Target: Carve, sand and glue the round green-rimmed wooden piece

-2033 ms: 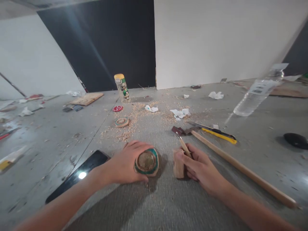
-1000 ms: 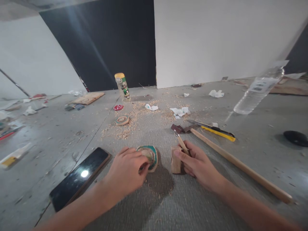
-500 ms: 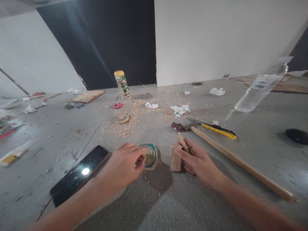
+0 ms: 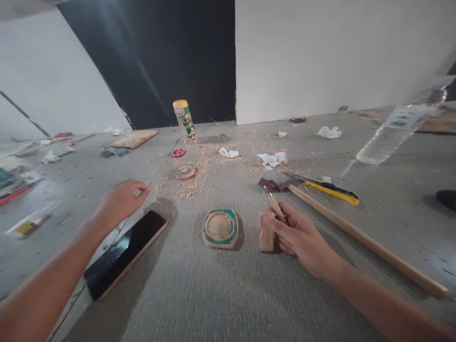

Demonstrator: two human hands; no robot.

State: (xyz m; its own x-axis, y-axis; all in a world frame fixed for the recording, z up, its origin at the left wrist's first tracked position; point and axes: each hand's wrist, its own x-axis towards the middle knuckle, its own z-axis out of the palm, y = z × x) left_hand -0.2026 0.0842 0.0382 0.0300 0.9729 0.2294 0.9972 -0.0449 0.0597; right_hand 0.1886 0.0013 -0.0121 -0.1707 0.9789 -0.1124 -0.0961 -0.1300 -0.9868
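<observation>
My right hand (image 4: pixel 297 232) is closed around a small wooden block (image 4: pixel 266 232), which touches or nearly touches the floor. The same hand holds a carving tool (image 4: pixel 275 204) with a pale wooden handle, its metal tip pointing up and away. My left hand (image 4: pixel 124 199) hovers at the left, just beyond a black phone (image 4: pixel 124 254), thumb and fingers pinched together; whether anything small sits between them is hidden. Lying between the hands is a rounded, flat wooden piece (image 4: pixel 220 229) with a teal painted ring and a carved middle; neither hand touches it.
Wood shavings (image 4: pixel 192 190) surround a smaller carved disc (image 4: pixel 185 171) and red lid (image 4: pixel 178 152). Crumpled tissues (image 4: pixel 272 159) lie further back. At right are a long-handled tool (image 4: pixel 356 232), yellow utility knife (image 4: pixel 333 192) and clear bottle (image 4: pixel 395 128). A yellow-capped bottle (image 4: pixel 184 121) stands behind.
My left hand has moved left and away from the teal-ringed piece, which is now fully visible. My right hand keeps its hold on the block and carving tool.
</observation>
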